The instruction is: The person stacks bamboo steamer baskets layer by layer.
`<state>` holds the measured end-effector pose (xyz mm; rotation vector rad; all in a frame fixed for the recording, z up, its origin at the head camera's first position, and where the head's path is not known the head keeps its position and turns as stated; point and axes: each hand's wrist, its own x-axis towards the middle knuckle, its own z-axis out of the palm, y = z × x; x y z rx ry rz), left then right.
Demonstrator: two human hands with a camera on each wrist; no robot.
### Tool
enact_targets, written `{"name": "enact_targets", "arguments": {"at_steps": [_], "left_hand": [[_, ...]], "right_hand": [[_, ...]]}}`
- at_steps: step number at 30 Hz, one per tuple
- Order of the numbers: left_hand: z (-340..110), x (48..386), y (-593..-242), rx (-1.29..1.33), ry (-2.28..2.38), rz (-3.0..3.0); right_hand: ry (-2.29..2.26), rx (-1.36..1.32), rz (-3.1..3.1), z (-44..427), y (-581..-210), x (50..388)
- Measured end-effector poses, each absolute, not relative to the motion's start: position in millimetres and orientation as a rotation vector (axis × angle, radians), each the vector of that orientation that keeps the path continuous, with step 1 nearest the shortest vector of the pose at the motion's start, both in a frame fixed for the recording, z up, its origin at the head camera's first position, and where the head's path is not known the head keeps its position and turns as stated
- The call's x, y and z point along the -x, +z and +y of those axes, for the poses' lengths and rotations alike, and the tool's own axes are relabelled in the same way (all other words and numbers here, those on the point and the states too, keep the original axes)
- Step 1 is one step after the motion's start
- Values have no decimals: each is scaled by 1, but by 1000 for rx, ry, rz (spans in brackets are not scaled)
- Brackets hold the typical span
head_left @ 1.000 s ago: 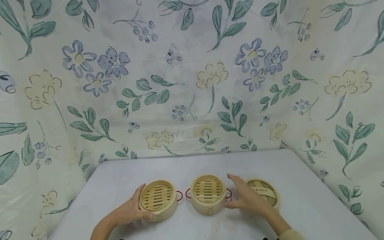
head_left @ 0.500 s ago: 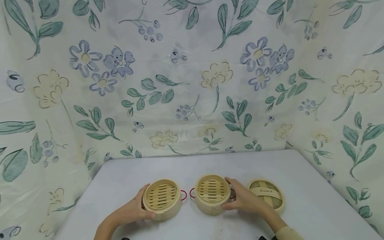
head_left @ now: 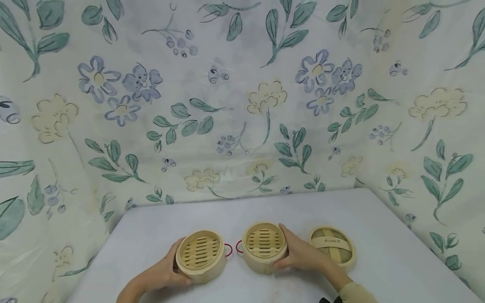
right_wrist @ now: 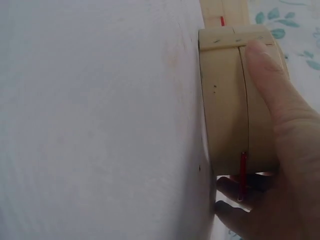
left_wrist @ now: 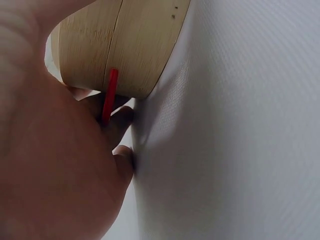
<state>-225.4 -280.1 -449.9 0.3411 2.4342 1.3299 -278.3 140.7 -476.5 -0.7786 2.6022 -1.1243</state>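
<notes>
Head view: left hand (head_left: 161,271) grips left steamer (head_left: 201,251), right hand (head_left: 301,252) grips right steamer (head_left: 264,242), thumb and fingers curled round each wall. Both sit just apart on the worktop (head_left: 280,206); lid (head_left: 333,244) near right hand. Wrist views: red loop (left_wrist: 110,97) on left, matching loop (right_wrist: 243,175) on right, beside fingers. Judgement: press evenly, rims level, fingers unsnagged by loops.

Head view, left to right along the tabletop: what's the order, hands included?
Left hand, first bamboo steamer basket, its red handle, second basket's red handle, second bamboo steamer basket, right hand, woven bamboo lid.
</notes>
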Motion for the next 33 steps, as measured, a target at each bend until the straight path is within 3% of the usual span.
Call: {"name": "enact_targets", "arguments": {"at_steps": [33], "left_hand": [[-279,228,-454,-296,1278,2443]], "right_hand": [[-1175,722,2777,134,-470,270]]}}
